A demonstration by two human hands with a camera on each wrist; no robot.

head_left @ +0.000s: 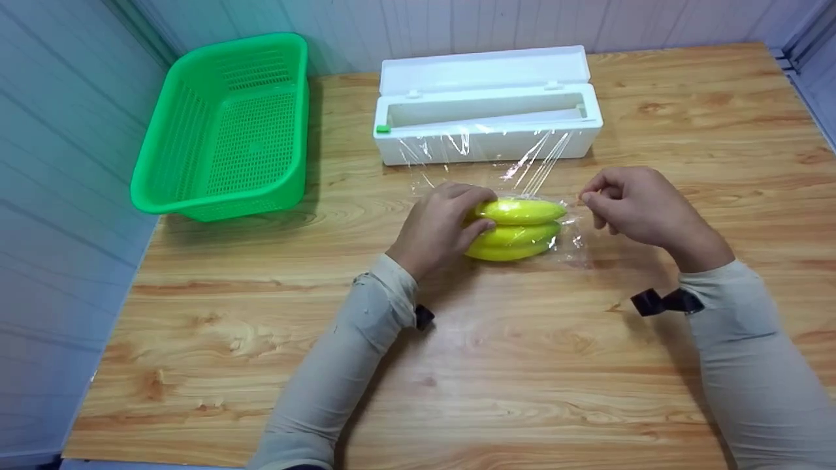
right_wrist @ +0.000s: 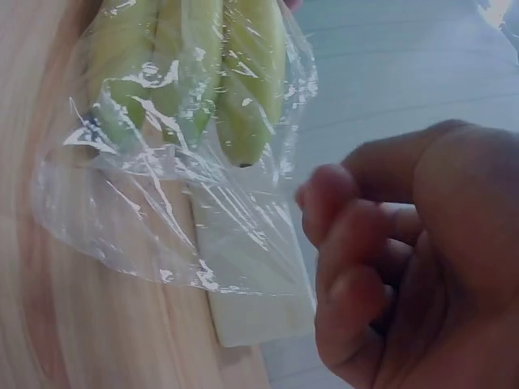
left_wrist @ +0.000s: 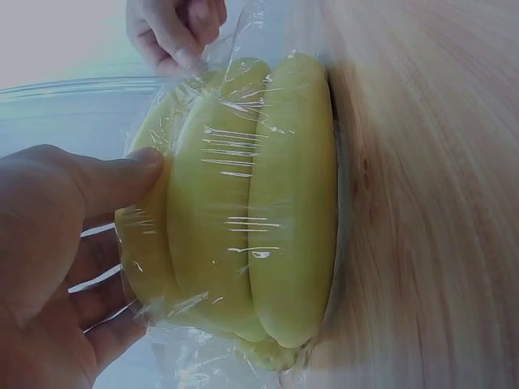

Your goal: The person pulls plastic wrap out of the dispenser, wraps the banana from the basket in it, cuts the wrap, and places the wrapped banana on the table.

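Observation:
A bunch of yellow bananas [head_left: 519,235] with greenish ends lies under clear cling film [head_left: 477,143]. My left hand [head_left: 447,222] grips the bunch from its left, thumb on the near side; the left wrist view shows the thumb [left_wrist: 122,178] pressing on the film-covered fruit. Off the right ends of the bananas, my right hand [head_left: 630,205] has curled fingers close to the loose film edge. In the right wrist view, film [right_wrist: 162,235] spreads beside those fingertips; whether they pinch it is unclear. From the bunch the film runs back to a white dispenser box [head_left: 490,147].
The dispenser's lid [head_left: 483,70] stands raised, and a green cutter slider [head_left: 383,129] sits at its front left. A green plastic basket [head_left: 297,176] occupies the back left of the wood-grain table [head_left: 496,385]. Pale panel walls [head_left: 59,196] border the table.

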